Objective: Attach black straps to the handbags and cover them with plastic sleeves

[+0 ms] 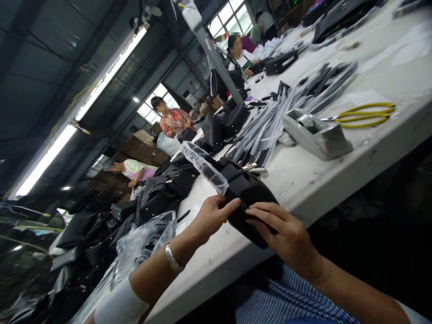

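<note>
At the near edge of a long white worktable (303,180), a black leather bag piece with a rounded end (251,193) juts over the rim, steadied from both sides. At its 9 o'clock the left hand (212,216) pinches it between thumb and fingers. At 4 o'clock the right hand (285,234) lays its fingers across it; the thumb is hidden, so its grip cannot be told. A clear plastic sleeve (202,165) wraps the strap toward 11 o'clock. Yellow-handled scissors (366,114) lie at 2 o'clock. Heaped black bags (162,189) at 9 o'clock blur together.
</note>
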Demonstrator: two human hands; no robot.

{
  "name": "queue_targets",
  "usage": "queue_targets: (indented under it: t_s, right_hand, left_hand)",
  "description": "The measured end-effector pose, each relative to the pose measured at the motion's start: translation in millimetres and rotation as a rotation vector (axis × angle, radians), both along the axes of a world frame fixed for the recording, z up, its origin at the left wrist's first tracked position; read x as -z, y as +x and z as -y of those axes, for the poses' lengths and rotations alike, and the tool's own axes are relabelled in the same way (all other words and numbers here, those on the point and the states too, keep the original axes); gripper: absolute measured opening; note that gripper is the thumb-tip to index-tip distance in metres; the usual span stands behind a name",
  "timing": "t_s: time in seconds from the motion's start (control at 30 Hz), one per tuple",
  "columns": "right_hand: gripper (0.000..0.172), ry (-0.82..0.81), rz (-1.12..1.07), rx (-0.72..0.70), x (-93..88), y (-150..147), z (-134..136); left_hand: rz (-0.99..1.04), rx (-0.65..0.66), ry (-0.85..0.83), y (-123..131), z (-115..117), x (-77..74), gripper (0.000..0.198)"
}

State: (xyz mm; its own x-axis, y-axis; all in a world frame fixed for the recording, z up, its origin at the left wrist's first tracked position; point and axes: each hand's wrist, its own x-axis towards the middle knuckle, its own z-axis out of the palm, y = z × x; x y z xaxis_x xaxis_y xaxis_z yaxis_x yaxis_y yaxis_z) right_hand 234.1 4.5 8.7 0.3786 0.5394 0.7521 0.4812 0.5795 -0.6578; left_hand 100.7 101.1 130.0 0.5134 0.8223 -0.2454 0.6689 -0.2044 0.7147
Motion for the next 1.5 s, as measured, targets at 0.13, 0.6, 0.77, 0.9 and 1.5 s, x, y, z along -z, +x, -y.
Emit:
queue_targets:
  t_s: [0.13,0.6,0.77,0.9,1.5]
  right_hand:
    - [0.026,-0.067,-0.141,-0.054,-0.1,-2,1]
    - [0.027,-0.574,-0.558,-0.386,-27.8,7,-3]
    - [0.03,-0.596,-0.57,-0.424,-27.3,8,-9]
    - [0.03,-0.608,-0.534,-0.397,-25.9,8,-9]
    - [0.042,-0.67,-0.029,-0.458,-25.2,51,-25]
  left_hand:
    - [0.016,0.006,-0.023,-2,1,0.1,0.049]
    - [-0.053,0.151,0.141,-13,-4,-3.6,0.046]
    - [-0.065,0.185,0.113,-17,-9,-3.0,0.048]
    - [-0.045,0.199,0.113,-16,-7,-3.2,0.046]
    - [0.12,0.004,-0.018,-6,11,2.7,0.037]
